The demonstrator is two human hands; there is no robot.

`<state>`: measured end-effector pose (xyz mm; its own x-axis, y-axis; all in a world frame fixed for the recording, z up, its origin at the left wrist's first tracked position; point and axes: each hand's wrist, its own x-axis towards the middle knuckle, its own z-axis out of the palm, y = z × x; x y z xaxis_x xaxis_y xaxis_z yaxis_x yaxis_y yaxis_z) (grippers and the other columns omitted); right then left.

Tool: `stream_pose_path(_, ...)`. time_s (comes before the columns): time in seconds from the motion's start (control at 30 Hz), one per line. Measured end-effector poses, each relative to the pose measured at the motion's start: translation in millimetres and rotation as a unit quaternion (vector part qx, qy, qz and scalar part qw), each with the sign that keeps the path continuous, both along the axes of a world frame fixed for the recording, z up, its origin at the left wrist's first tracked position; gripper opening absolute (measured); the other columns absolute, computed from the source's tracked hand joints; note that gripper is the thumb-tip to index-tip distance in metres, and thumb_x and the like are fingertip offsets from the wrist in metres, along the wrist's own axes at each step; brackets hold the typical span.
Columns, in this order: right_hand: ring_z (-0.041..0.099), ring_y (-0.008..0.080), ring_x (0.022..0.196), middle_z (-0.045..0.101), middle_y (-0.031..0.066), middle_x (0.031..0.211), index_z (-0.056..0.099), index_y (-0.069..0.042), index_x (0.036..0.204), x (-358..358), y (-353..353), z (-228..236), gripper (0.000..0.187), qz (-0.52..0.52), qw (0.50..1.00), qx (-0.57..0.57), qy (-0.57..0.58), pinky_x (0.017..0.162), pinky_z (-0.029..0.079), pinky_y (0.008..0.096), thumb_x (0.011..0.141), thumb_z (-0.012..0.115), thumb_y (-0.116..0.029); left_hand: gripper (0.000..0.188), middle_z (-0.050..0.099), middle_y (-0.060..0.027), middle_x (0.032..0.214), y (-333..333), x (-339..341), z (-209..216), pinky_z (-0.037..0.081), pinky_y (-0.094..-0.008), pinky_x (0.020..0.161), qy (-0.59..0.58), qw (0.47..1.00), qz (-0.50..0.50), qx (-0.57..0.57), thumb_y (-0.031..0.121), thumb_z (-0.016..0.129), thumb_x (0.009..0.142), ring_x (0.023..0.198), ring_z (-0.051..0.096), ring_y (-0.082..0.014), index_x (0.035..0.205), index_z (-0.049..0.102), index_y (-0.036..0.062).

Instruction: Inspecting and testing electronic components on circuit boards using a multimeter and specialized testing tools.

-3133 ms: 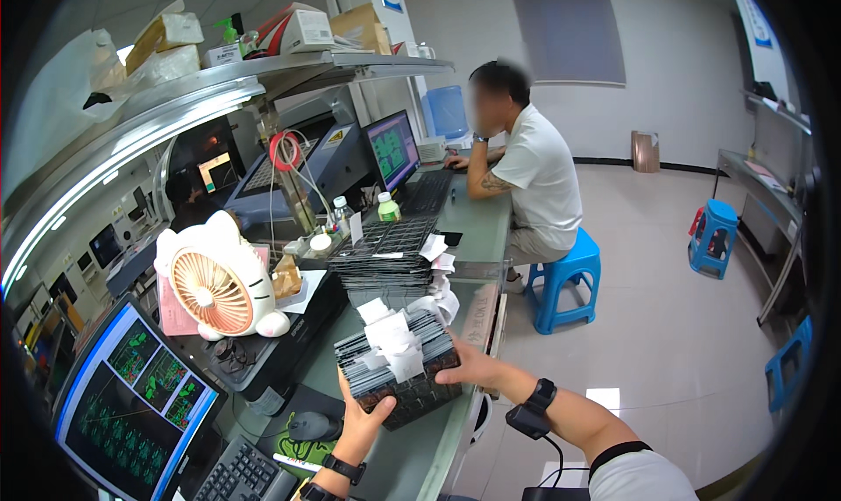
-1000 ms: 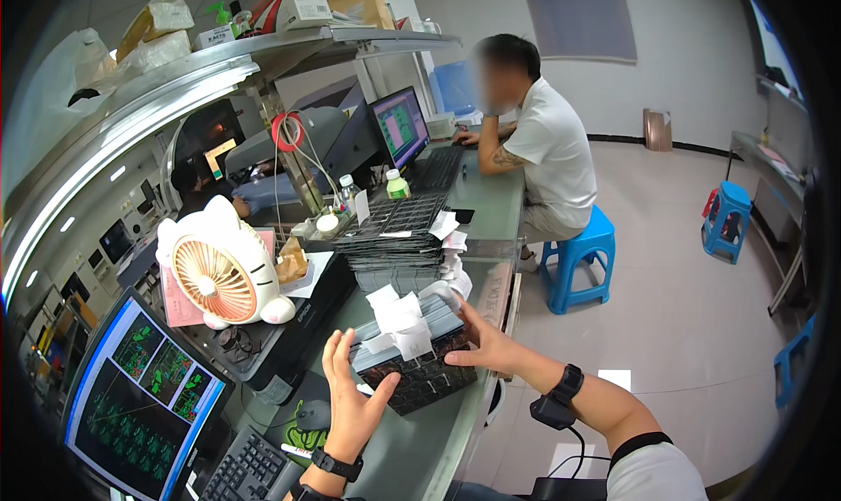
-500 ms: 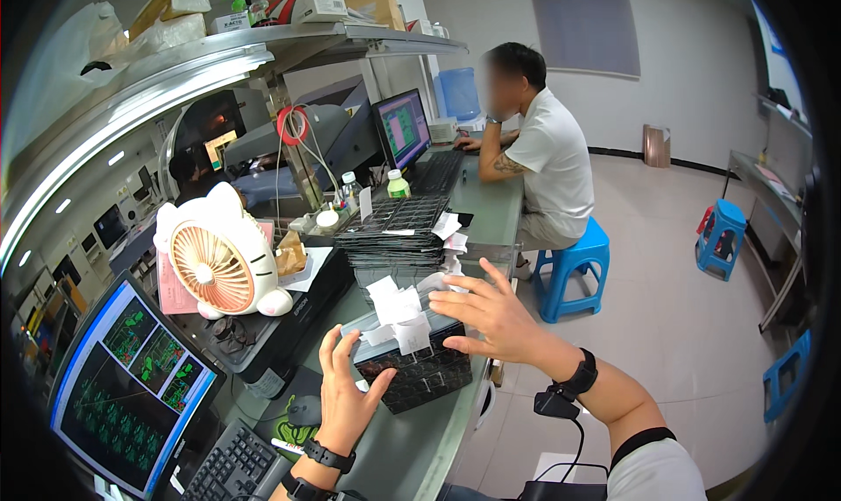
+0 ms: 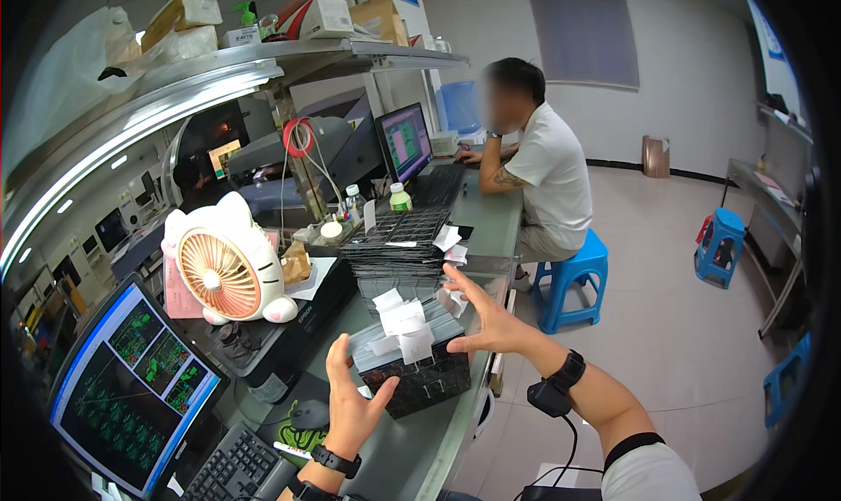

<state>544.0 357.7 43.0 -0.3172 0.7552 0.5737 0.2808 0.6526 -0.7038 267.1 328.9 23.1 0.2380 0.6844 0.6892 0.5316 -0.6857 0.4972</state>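
A stack of thin dark boards (image 4: pixel 425 391) with pale grey-blue upper edges stands on the bench in front of me. White paper slips (image 4: pixel 407 326) lie across its top and hang over the front. My left hand (image 4: pixel 350 405) is at its left side, fingers up and apart, thumb near the front face. At the right corner my right hand (image 4: pixel 491 321) has its thumb by the front top edge and its fingers stretched toward the back. Whether either hand presses on the stack I cannot tell. Behind it rises a taller pile of black trays or boards (image 4: pixel 399 243), with more paper slips at its right.
Left of the stack are a white cat-shaped fan (image 4: pixel 228 260), a monitor (image 4: pixel 136 387), a keyboard (image 4: pixel 236 462) and a mouse (image 4: pixel 309 415). A person (image 4: pixel 552 168) sits on a blue stool (image 4: pixel 574 278) beyond the pile. The bench's right edge (image 4: pixel 464 448) runs close by the stack.
My right hand has come in closer to the stack's right corner, its thumb now at the front edge. My left hand has shifted slightly lower. The view has tilted a little; the stack stays put.
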Motion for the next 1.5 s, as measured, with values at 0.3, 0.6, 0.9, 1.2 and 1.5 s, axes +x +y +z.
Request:
stream_pose_path(0.3,0.021,0.0270,0.142,0.020,0.0138,0.155,0.003,-0.008,0.152,-4.0,9.2,-23.5,0.121,0.027,0.998,-0.051,0.012,0.114,0.016,0.0413,0.069,0.083,-0.042,0.095,0.038,-0.0200,0.137,5.4,0.6,-20.2,0.040,-0.0364,0.101,-0.118,0.978,-0.079,-0.153,0.009,0.072,0.081,0.121,0.047,-0.0264,0.149,0.006,0.0007)
stream_pose_path(0.6,0.023,0.0217,0.140,0.019,0.0102,0.154,0.003,-0.009,0.152,-23.7,-2.3,-37.0,0.111,0.139,0.941,-0.199,0.235,0.113,0.020,0.0349,0.077,0.079,-0.035,0.093,0.031,-0.0208,0.141,-1.9,10.2,-19.6,0.034,-0.0343,0.105,-0.168,0.959,-0.115,-0.195,0.012,0.068,0.085,0.126,0.042,-0.0269,0.149,0.003,-0.0005)
stream_pose_path(0.9,0.022,0.0212,0.140,0.022,0.0110,0.153,0.008,-0.015,0.153,-38.5,-9.1,-40.2,0.104,0.088,0.961,-0.162,0.204,0.113,0.020,0.0357,0.078,0.078,-0.035,0.101,0.040,-0.0161,0.138,-16.4,28.2,-8.6,0.035,-0.0325,0.104,-0.318,0.894,-0.181,-0.258,0.005,0.067,0.085,0.123,0.045,-0.0220,0.150,-0.010,0.0070)
stream_pose_path(1.2,0.024,0.0221,0.139,0.026,0.0103,0.151,0.016,-0.009,0.151,-31.6,2.8,-49.1,0.096,0.043,0.989,-0.069,0.121,0.113,0.020,0.0362,0.081,0.075,-0.038,0.100,0.041,-0.0160,0.137,-17.2,30.3,-9.4,0.036,-0.0320,0.104,-0.322,0.895,-0.163,-0.263,0.005,0.066,0.085,0.122,0.046,-0.0216,0.150,-0.010,0.0042)
stream_pose_path(1.5,0.033,0.0199,0.131,0.032,0.0079,0.145,0.023,-0.009,0.148,-35.8,7.7,-48.7,0.090,0.044,0.989,-0.067,0.121,0.109,0.028,0.0351,0.081,0.074,-0.040,0.099,0.041,-0.0147,0.137,-16.4,28.8,-5.4,0.037,-0.0316,0.103,-0.335,0.879,-0.188,-0.284,0.001,0.064,0.085,0.121,0.046,-0.0203,0.150,-0.010,0.0072)
